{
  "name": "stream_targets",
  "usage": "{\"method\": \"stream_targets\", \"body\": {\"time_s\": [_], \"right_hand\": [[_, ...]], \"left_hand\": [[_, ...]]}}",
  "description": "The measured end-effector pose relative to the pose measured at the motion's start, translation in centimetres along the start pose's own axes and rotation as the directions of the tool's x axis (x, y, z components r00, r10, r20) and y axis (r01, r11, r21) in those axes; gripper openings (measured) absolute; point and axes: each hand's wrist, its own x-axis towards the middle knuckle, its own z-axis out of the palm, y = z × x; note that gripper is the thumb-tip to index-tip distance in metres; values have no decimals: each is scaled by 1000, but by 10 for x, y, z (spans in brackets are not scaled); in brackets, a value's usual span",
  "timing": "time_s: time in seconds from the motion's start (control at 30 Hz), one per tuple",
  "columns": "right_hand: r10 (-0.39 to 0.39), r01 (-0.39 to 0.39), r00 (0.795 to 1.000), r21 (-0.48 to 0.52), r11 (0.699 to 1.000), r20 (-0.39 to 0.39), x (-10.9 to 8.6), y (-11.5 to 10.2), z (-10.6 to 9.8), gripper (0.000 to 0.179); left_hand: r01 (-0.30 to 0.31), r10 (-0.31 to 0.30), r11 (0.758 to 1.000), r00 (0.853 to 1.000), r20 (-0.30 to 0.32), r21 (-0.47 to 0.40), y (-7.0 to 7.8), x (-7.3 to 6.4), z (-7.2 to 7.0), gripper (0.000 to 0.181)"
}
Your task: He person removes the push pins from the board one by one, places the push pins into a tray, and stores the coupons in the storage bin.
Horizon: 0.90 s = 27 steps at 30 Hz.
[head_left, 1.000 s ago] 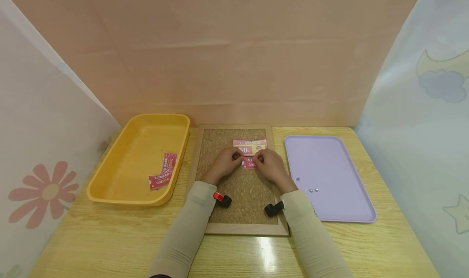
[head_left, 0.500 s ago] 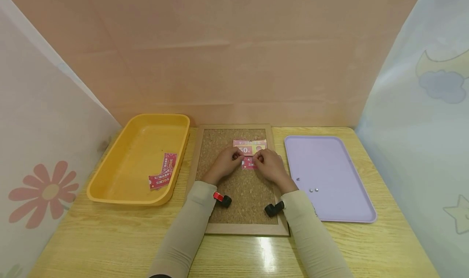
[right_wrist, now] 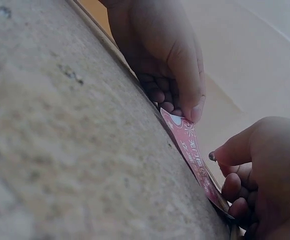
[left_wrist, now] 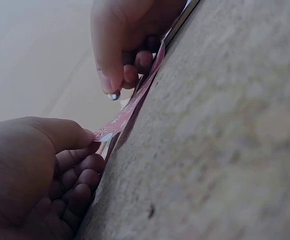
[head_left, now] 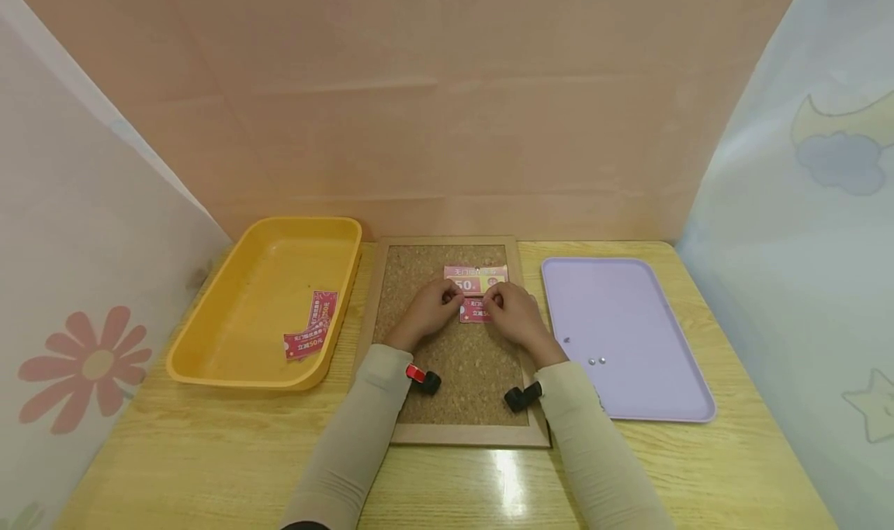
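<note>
Pink coupon (right_wrist: pixel 187 142), bent; silver tack (left_wrist: pixel 114 95), pinched

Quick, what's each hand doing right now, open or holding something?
Left hand: closed, pinching a pink coupon.
Right hand: closed, pinching a small silver tack.

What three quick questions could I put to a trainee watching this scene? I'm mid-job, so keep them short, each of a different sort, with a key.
1. Short answer: what does the right hand hold at its thumb tip?
2. True or false: the left hand lies flat inside the yellow tray.
3. Multiple choice: from the person's side, where is the purple tray relative to the cork board?
A) to its left
B) to its right
C) on top of it

Key:
1. A small metal stud.
2. False: the left hand pinches one end of a red coupon.
3. B.
</note>
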Motion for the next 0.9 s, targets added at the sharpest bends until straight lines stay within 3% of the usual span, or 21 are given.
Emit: {"method": "stream_targets", "body": {"time_s": [0.33, 0.53, 0.7, 0.9], "right_hand": [[55, -59, 998, 122, 991, 39, -3, 2, -7, 16], [61, -76, 995, 198, 977, 82, -6, 1, -12, 18], [31, -49, 996, 219, 974, 83, -11, -3, -20, 16], [-49, 28, 996, 245, 969, 80, -15, -8, -39, 15]], "left_hand": [[-38, 38, 999, 999, 4, -10, 0, 4, 0, 15], [-5, 5, 998, 1000, 7, -59, 0, 6, 3, 16], [-4, 6, 996, 1000, 23, -84, 3, 8, 1, 17], [63, -58, 990, 997, 41, -125, 10, 5, -9, 17]]}}
